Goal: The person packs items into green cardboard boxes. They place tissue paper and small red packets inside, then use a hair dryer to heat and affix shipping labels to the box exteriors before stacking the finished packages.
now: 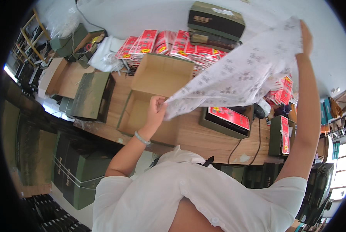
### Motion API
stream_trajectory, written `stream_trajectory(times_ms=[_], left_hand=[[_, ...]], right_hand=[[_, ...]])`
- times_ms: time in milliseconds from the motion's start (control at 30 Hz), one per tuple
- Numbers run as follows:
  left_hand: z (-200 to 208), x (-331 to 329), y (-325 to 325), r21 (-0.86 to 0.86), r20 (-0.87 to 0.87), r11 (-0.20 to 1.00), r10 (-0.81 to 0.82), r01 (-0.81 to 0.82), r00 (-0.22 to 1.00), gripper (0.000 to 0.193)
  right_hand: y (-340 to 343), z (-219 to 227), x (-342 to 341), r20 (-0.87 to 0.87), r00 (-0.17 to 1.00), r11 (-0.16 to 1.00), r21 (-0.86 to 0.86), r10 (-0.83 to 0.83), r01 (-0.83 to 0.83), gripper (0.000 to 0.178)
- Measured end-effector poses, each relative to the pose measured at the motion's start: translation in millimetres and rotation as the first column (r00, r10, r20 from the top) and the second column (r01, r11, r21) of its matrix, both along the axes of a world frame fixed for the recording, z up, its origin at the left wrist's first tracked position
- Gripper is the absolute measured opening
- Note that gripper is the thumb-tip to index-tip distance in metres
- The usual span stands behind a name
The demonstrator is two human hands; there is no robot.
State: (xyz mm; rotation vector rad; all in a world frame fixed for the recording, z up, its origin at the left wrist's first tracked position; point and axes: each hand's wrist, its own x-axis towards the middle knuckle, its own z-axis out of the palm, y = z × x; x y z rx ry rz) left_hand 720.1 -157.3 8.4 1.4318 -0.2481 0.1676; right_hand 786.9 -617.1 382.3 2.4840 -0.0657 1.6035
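Note:
A large sheet of thin white tissue paper with a grey print hangs stretched between my two hands. My left hand, with a bracelet at its wrist, pinches one end low over an open cardboard box. High on the right, my right hand grips the other end with the arm held out. The box stands on the wooden table with its lid raised at the back, and its inside looks bare brown. The paper hides the box's right part and some of the table.
Red printed packets lie in heaps along the wall. Dark green shoe boxes are stacked behind them. A closed box stands at left; another box holds a red packet. A black cable hangs over the table's front edge.

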Motion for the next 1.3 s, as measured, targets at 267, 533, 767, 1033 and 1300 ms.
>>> stream_trajectory(times_ms=[267,533,767,1033,1300], left_hand=[[-44.2,-15.8,172.1,0.164,-0.327,0.986,0.085,-0.033,0.941,0.016],[-85.9,7.6,200.5,0.689,-0.252,0.714,0.398,-0.126,0.882,0.023],[-97.6,12.8,180.2,0.928,-0.17,0.368,0.545,-0.052,0.821,0.028],[-105.1,19.6,161.0,0.947,-0.258,0.31,0.594,0.079,0.762,0.029],[-120.1,24.2,159.8,0.944,-0.322,0.224,0.448,0.243,0.834,0.024]], right_hand=[[127.1,-152.3,113.3,-0.438,0.899,0.97,0.221,0.003,0.104,0.027],[201.3,-241.0,225.3,-0.516,0.852,0.992,0.119,0.09,-0.032,0.017],[226.8,-334.6,320.1,-0.528,0.844,0.983,-0.086,0.091,-0.16,0.006],[267.8,-404.2,322.7,-0.527,0.839,0.99,0.037,0.132,-0.133,0.047],[391.7,-470.9,54.9,-0.768,0.128,0.661,0.438,0.627,-0.609,0.066]])
